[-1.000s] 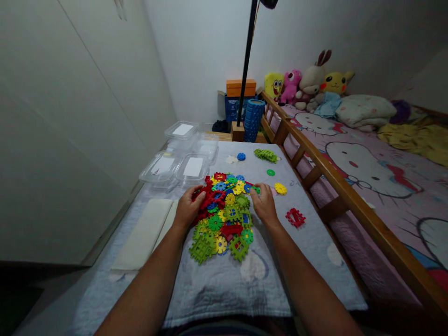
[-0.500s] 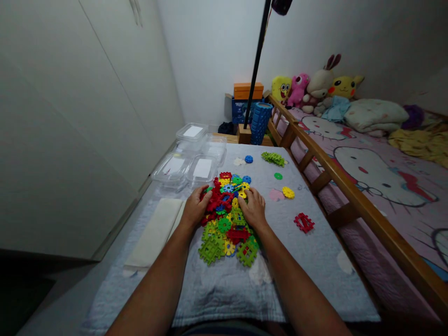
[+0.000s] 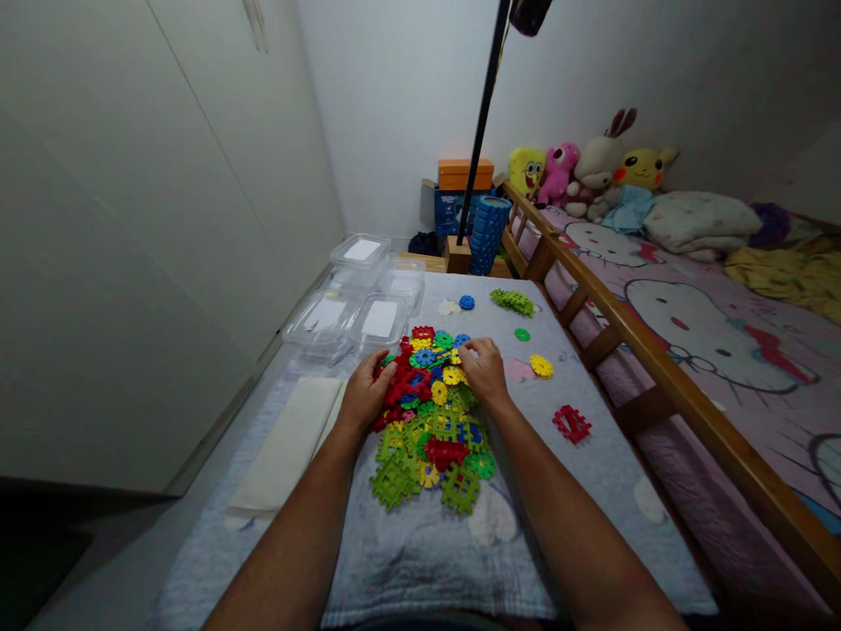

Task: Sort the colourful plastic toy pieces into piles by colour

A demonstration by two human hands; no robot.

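Observation:
A loose heap of plastic building pieces lies on the cloth-covered table. Blue flower-shaped discs [image 3: 424, 358], yellow flower-shaped discs [image 3: 453, 376], red lattice pieces [image 3: 413, 386] and green square lattice pieces [image 3: 395, 480] overlap in it. My left hand [image 3: 366, 392] cups the heap's left side, thumb and fingers apart, against the red pieces. At the upper right edge, my right hand [image 3: 484, 372] has its thumb and fingertips drawn together beside a yellow disc. What sits between those fingertips is too small to make out.
Clear lidded plastic boxes [image 3: 379, 320] stand at the back left, beyond a folded cream cloth [image 3: 289, 443]. Apart from the heap lie a red lattice piece [image 3: 571, 424], a yellow disc [image 3: 541, 366] and a green lattice stack [image 3: 512, 302]. A wooden bed rail [image 3: 611, 333] borders the right.
My right hand has moved up and slightly right along the heap's edge, and its fingers have closed. Pieces on the heap's right side have shifted. The left hand has barely moved.

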